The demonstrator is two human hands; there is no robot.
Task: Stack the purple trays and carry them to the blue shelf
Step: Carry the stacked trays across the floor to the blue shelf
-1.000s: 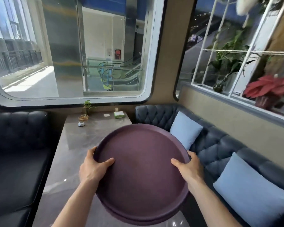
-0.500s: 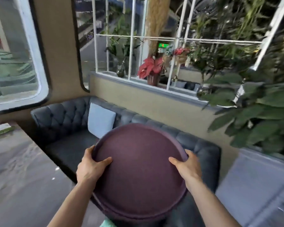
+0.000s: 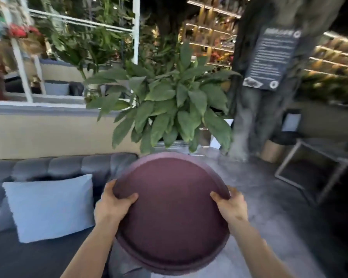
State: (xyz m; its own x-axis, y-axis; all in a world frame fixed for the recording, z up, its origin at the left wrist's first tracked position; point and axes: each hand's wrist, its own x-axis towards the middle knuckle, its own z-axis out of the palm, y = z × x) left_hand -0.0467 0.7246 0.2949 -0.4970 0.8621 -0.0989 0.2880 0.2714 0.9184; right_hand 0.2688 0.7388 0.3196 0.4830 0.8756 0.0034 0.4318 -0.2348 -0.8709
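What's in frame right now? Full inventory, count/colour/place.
purple trays: a stack, at least two rims showing, purple, held at centre bottom
sofa: one, dark grey tufted, lower left
cushion: one, pale blue, on the sofa at left
potted plant: one, green leafy, centre, behind the trays
white frame partition: one, white, upper left, with red flowers and greenery behind
tree trunk: one, grey, right of centre
sign: one, dark with blurred text, on the trunk
metal frame table: one, pale frame, right
left hand: on the stack's left rim
right hand: on the stack's right rim
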